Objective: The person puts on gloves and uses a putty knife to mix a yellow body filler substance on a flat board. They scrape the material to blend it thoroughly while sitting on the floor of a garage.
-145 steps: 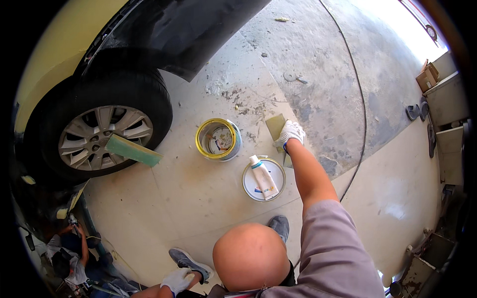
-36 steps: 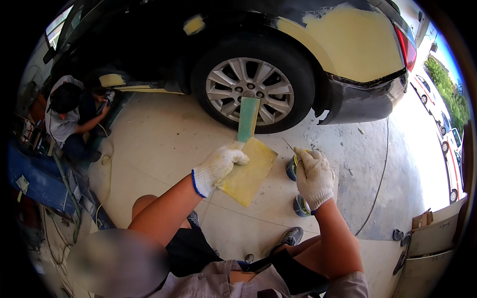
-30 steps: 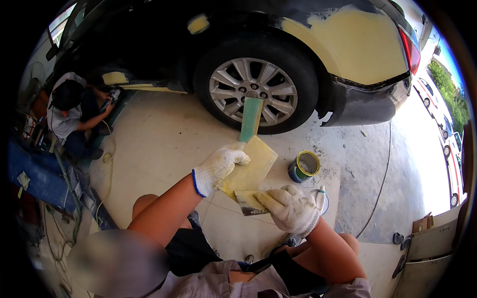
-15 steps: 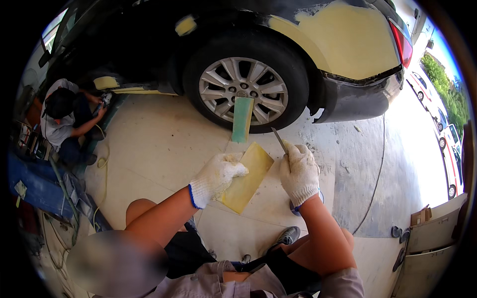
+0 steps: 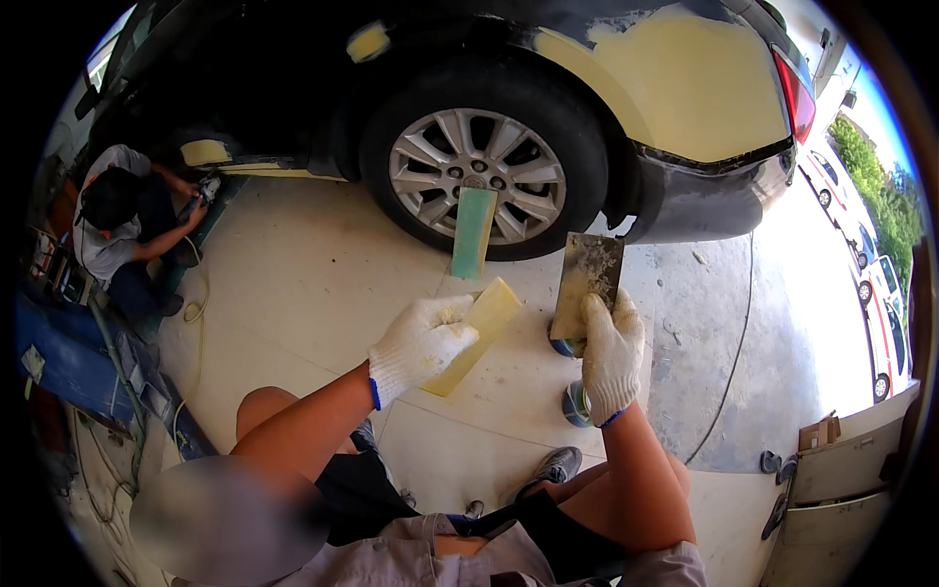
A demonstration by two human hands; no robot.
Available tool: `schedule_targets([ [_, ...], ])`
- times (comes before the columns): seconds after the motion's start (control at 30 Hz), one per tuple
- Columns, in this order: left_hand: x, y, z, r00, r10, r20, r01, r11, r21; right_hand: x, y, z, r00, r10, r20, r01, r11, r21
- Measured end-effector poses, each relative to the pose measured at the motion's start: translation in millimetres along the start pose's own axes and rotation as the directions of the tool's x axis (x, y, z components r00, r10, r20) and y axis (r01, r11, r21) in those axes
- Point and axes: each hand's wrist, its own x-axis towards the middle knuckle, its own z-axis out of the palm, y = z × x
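Observation:
My left hand (image 5: 421, 344), in a white knit glove, is closed round one side of a thin yellow rectangular sheet (image 5: 495, 315), which slants up and away. To its right my gloved right hand (image 5: 613, 360) pinches the near end of a flat metal putty scraper (image 5: 593, 272), its dull face smeared with dark and pale residue. Scraper and sheet are apart. Beyond them is a black car with pale yellow filler (image 5: 694, 88) over its rear panel. A long green block (image 5: 473, 233) leans against the rear wheel (image 5: 406, 210).
Below the scraper stand a blue tin (image 5: 577, 403) and a second container (image 5: 562, 346), partly hidden. At the left a crouching person (image 5: 122, 220) holds a power tool (image 5: 202, 193) by the car's sill. A dark cable (image 5: 736, 362) crosses the floor; a cabinet (image 5: 836, 470) stands at right.
My right hand has risen slightly and turned the scraper from edge-on to face-on. My left hand has tilted the yellow sheet, so it looks narrower. The crouching person has shifted slightly.

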Motion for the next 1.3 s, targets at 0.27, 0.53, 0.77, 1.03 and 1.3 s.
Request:
schedule_targets([
  [0.27,-13.1,10.4,19.0,0.970,0.233,-0.076,-0.202,0.935,0.292,17.5,40.8,-4.3,0.942,0.052,0.330,0.221,0.646,-0.731],
  [0.53,5.6,6.0,5.8,0.952,-0.304,-0.040,0.186,0.676,-0.712,6.6,19.8,0.5,0.967,0.204,0.155,-0.241,0.927,0.286],
  [0.77,-7.1,4.5,29.6,0.924,-0.377,0.068,0.271,0.517,-0.812,-1.6,40.7,25.0,0.887,0.387,0.250,-0.447,0.855,0.263],
  [1.03,11.6,12.5,-25.4,0.900,-0.355,-0.252,-0.010,0.561,-0.828,-12.7,52.6,16.7,0.906,0.261,0.333,-0.214,0.962,-0.171],
  [1.3,9.4,-6.6,-15.5,0.933,-0.135,-0.332,-0.074,0.834,-0.547,-22.2,22.3,11.6,0.619,-0.648,0.444,0.770,0.387,-0.508],
])
